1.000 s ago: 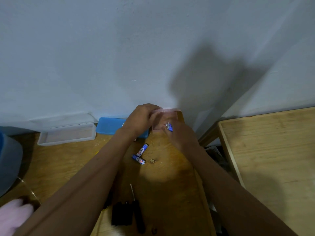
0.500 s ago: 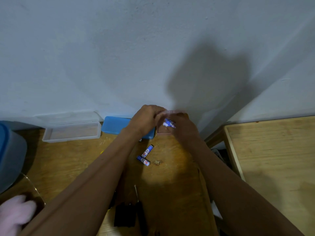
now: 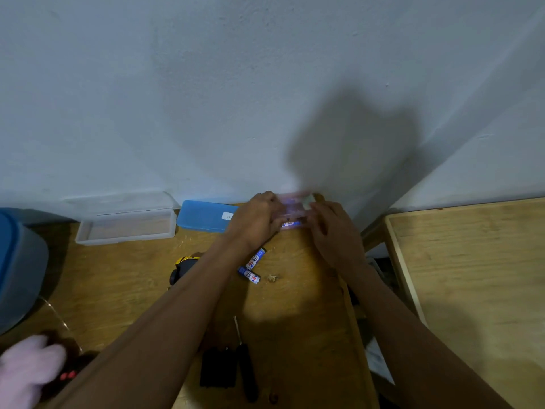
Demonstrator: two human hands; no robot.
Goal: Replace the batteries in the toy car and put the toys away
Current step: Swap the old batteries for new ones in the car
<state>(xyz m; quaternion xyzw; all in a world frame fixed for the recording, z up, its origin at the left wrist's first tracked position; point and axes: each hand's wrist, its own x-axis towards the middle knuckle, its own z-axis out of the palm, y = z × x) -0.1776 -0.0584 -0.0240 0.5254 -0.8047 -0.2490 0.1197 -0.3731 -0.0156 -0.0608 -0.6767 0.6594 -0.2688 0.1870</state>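
In the head view, both hands meet at the far edge of the wooden table (image 3: 124, 278), just to the right of the blue case (image 3: 203, 215) that lies against the wall. The left hand (image 3: 256, 222) and the right hand (image 3: 336, 234) hold a small clear plastic bag (image 3: 292, 206) between them. The left fingers are curled on its left side and the right fingertips pinch its right side, though the bag is blurred. A blue battery (image 3: 290, 223) shows low in the bag, between the two sets of fingers. Two loose batteries (image 3: 253, 265) lie on the table nearer to the person than the blue case, touching neither hand. A yellow toy car (image 3: 183, 262) is also nearer than the case, half hidden under the left forearm. A screwdriver (image 3: 244, 361) lies nearer still.
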